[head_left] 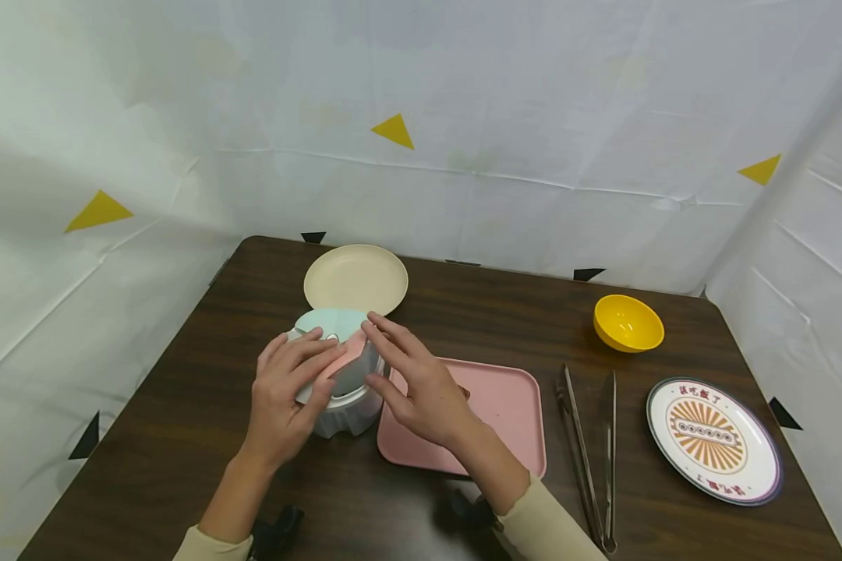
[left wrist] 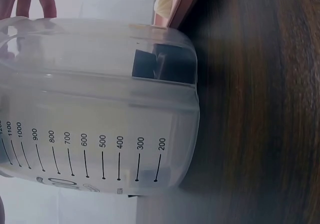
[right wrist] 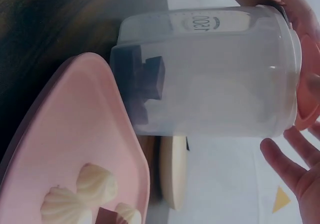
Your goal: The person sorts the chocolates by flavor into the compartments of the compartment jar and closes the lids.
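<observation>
Cream sleeves reach in from the near edge of a dark wood-grain table (head_left: 182, 405), where a person works both hands on the lid of a clear plastic measuring container (head_left: 344, 409) with a printed volume scale. It stands upright left of centre, touching or just beside the left edge of a pink rectangular tray (head_left: 505, 405).

On the container sits a mint-green and pink lid (head_left: 333, 323). Over its near left side lies the left hand (head_left: 288, 389), fingers spread and only lightly bent, pressing rather than clasping. From the right comes the right hand (head_left: 421, 386), its straight fingertips resting on the pink part of the lid and its thumb beside the container wall; neither hand closes around anything.

The right wrist view shows a few white dumpling-like pieces (right wrist: 95, 181) on the tray and a small dark block (right wrist: 150, 79) low inside the container.

Judging by the hands, the lid is being seated or prised, which one cannot be told; the next move probably calls for firm, even pressure while the container is kept from tipping.

Right of the tray lie metal tongs (head_left: 589, 452), then a patterned round plate (head_left: 714, 440). Farther back sit a yellow bowl (head_left: 627, 323) and a cream round plate (head_left: 355, 279).
</observation>
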### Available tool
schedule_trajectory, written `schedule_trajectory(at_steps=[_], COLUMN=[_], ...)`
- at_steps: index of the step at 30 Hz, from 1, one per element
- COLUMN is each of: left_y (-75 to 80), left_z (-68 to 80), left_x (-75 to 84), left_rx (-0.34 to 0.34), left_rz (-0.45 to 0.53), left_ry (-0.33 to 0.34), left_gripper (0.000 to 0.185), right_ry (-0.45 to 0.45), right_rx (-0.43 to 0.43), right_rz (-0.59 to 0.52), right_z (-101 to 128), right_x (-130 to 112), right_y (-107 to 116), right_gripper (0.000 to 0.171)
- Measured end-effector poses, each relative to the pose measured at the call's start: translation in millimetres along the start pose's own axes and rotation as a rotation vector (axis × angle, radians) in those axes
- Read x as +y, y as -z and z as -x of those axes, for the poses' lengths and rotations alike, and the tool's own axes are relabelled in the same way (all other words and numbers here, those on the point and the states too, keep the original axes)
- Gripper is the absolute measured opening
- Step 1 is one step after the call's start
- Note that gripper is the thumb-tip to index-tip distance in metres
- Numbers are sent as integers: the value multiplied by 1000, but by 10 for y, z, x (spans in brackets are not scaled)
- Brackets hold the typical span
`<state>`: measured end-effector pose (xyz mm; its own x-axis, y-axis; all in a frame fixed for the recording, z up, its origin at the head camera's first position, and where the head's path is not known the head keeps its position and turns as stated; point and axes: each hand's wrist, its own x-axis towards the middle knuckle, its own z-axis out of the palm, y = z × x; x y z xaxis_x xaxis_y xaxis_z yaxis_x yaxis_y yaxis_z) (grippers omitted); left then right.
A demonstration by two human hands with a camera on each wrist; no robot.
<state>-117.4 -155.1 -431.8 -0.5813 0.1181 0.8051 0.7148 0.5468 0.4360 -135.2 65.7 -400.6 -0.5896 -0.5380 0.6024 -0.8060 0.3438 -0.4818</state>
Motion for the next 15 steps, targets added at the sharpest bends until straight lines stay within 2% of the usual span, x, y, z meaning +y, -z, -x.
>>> schedule_trajectory(at_steps=[8,15], left_y=[13,12], left_z=[23,30], left_x=[-19,-24], left_rx=[-56,-43], left_rz=[-34,-23], left_ry=[-18,-26], left_gripper=[45,42], right_ry=[-3,25], right_rx=[-32,-38], right_rz=[69,105], right_z=[39,82], right_x=[17,33], right_y=[-31,-35], right_gripper=[51,43])
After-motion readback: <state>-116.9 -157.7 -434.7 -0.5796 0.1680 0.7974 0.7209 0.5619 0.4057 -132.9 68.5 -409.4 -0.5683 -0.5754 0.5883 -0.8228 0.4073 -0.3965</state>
